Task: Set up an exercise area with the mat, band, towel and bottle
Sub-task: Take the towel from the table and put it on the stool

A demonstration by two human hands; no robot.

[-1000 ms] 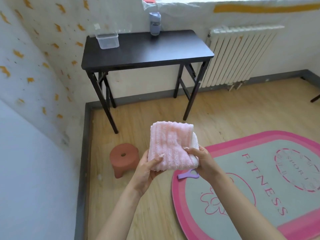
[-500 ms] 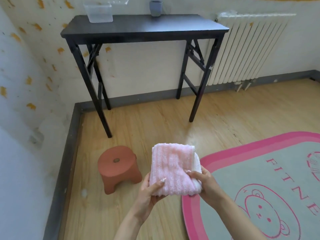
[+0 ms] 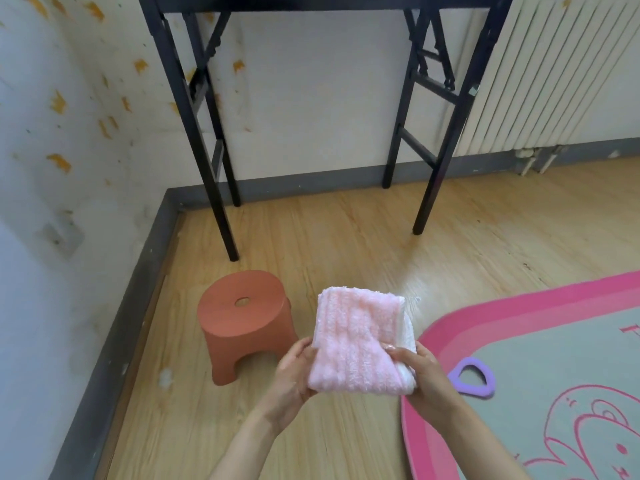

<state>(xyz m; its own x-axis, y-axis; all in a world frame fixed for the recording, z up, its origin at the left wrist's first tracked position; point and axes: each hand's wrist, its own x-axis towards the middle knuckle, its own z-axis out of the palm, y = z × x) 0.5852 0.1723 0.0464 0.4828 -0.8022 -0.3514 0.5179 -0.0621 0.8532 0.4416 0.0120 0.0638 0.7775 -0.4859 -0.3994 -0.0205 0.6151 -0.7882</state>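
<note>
A folded pink towel [image 3: 356, 341] is held above the wooden floor between both my hands. My left hand [image 3: 294, 372] grips its left edge from below, and my right hand [image 3: 424, 372] grips its right edge with the thumb on top. The grey mat with a pink border [image 3: 485, 317] lies on the floor at the right. A purple band handle [image 3: 472, 377] rests on the mat just right of my right hand. The bottle is out of view.
A low terracotta stool [image 3: 244, 320] stands on the floor just left of the towel. Black table legs [image 3: 221, 202] rise behind it near the wall. A white radiator [image 3: 554, 74] is at the back right. A grey baseboard [image 3: 114, 341] runs along the left wall.
The view has tilted down and closer to the floor; the table top and bottle have left the view. My hands and the towel have come lower, close beside the stool. The band handle shows again.
</note>
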